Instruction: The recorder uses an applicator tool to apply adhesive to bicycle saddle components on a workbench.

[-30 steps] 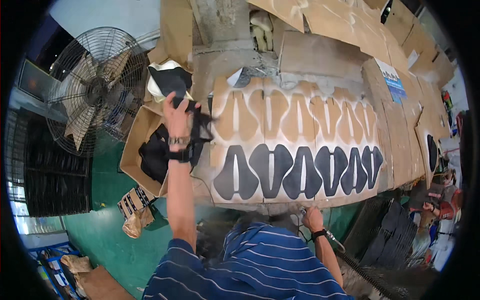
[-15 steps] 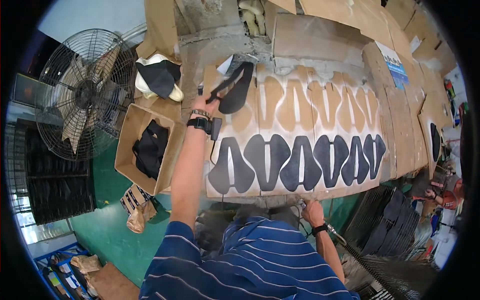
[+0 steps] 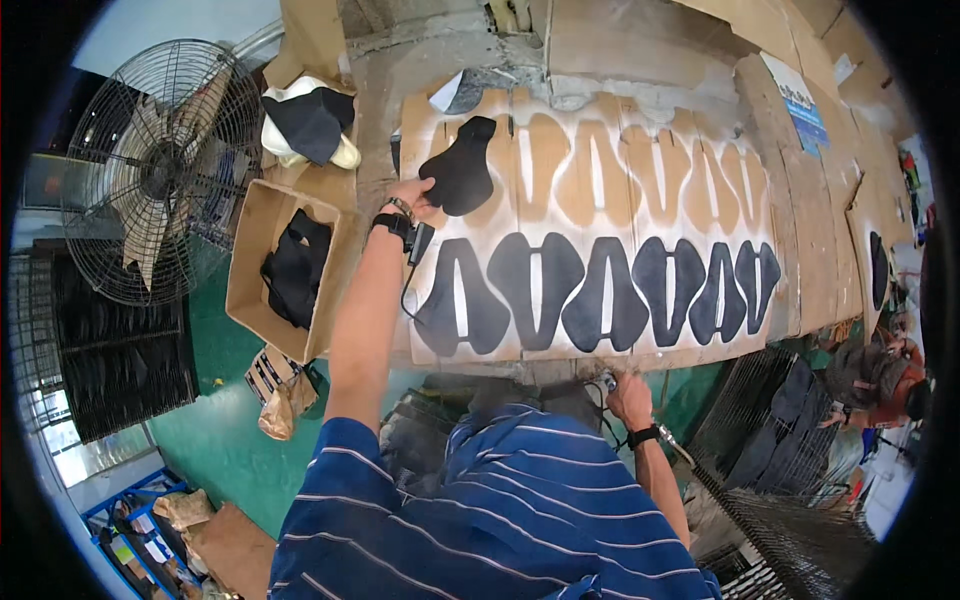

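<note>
My left hand (image 3: 412,197) pinches the lower left edge of a flat black shaped piece (image 3: 465,170). That piece lies over or just above the upper left of a cardboard sheet (image 3: 590,362); whether it touches the sheet I cannot tell. Across the sheet's near half runs a row of black cut-out pieces (image 3: 607,290), set side by side with narrow slits between their halves. By the near edge of the table, my right hand (image 3: 630,402) is closed round a metal spray gun (image 3: 606,382), mostly hidden by the fingers. A hose (image 3: 678,448) trails from it to the lower right.
Bare brown outlines (image 3: 597,175) edged in pale spray mark the sheet's far half. Left of it stand a cardboard box (image 3: 240,290) with black pieces inside, a white-and-black bundle (image 3: 308,125) and a caged fan (image 3: 165,170). Wire racks (image 3: 790,430) and a person (image 3: 880,375) are at right.
The black piece in my left hand has swung from a tilted, folded-looking position to lying flatter over the sheet. My right hand keeps its hold by the table edge. The view has shifted slightly.
</note>
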Action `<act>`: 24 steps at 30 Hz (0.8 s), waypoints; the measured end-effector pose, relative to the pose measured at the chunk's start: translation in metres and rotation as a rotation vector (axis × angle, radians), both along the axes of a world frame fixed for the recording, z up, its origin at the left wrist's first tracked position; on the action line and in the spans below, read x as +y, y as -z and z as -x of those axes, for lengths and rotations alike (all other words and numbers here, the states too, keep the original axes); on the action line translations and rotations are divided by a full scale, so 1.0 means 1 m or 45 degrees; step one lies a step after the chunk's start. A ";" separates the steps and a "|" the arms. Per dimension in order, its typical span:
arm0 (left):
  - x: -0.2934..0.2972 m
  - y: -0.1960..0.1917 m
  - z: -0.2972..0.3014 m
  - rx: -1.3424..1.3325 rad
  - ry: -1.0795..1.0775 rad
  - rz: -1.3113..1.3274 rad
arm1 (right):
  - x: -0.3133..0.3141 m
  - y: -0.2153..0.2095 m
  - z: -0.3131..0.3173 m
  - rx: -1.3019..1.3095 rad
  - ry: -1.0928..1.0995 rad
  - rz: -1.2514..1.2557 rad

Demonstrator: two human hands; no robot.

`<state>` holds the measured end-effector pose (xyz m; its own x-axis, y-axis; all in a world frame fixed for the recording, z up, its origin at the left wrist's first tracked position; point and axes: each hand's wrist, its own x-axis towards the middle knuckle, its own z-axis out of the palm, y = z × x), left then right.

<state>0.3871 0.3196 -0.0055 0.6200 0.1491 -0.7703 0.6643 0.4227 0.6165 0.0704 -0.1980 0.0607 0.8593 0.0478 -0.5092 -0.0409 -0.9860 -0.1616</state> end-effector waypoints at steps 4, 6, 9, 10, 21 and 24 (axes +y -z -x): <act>0.063 0.000 -0.007 -0.024 0.567 -0.935 | 0.011 -0.001 -0.005 -0.034 -0.065 -0.078; 0.049 -0.008 -0.009 -0.131 0.502 -1.063 | 0.004 0.004 -0.001 -0.031 -0.041 -0.035; 0.015 -0.064 0.010 -0.338 0.223 -0.728 | -0.007 0.008 0.006 -0.028 -0.023 -0.010; 0.011 -0.096 0.024 -0.402 0.165 -0.618 | -0.006 0.004 0.005 -0.030 -0.034 -0.022; 0.054 -0.206 0.134 -0.759 -0.175 -0.205 | 0.010 -0.012 -0.008 0.119 0.028 -0.062; 0.061 -0.196 0.146 -0.742 -0.212 -0.208 | 0.005 -0.001 -0.003 0.060 0.013 -0.051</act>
